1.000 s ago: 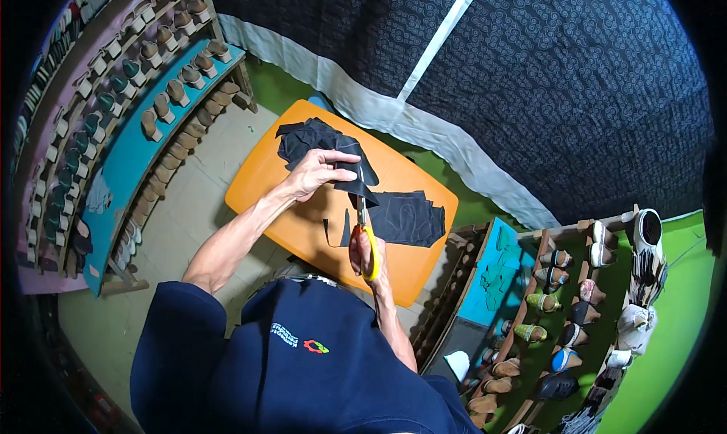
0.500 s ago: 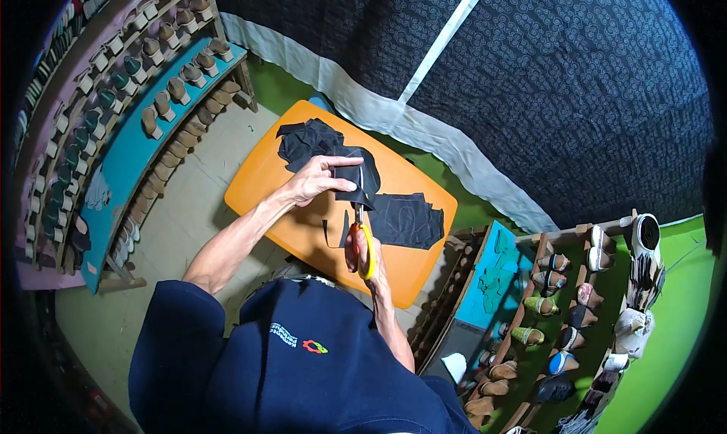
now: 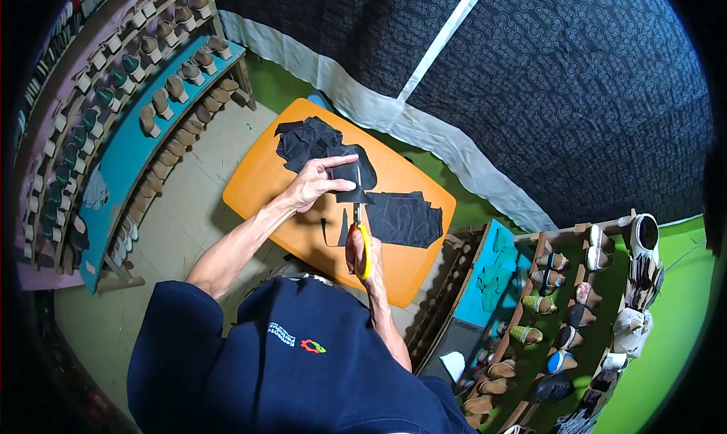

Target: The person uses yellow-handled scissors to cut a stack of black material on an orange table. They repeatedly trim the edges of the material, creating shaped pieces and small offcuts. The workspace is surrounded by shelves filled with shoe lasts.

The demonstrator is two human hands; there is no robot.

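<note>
Orange table (image 3: 405, 279), shoe shelves (image 3: 127, 178), dark curtain (image 3: 575, 93); left fingers (image 3: 341, 161) pinching black fabric (image 3: 367, 170), right fingers (image 3: 354, 254) gripping scissors (image 3: 366, 254)

At the centre of the frame, the scissors (image 3: 367, 252) had metal blades (image 3: 358, 215) and smooth, yellow, plastic-looking handles. The black piece (image 3: 344, 176) looked smooth with a faint sheen, cloth or thin leather, impossible to tell which. The orange table (image 3: 257, 180) looked like smooth plastic. At upper right hung a patterned cloth curtain (image 3: 560, 93); at lower centre, the navy shirt (image 3: 303, 385) was soft, matt cloth.
</note>
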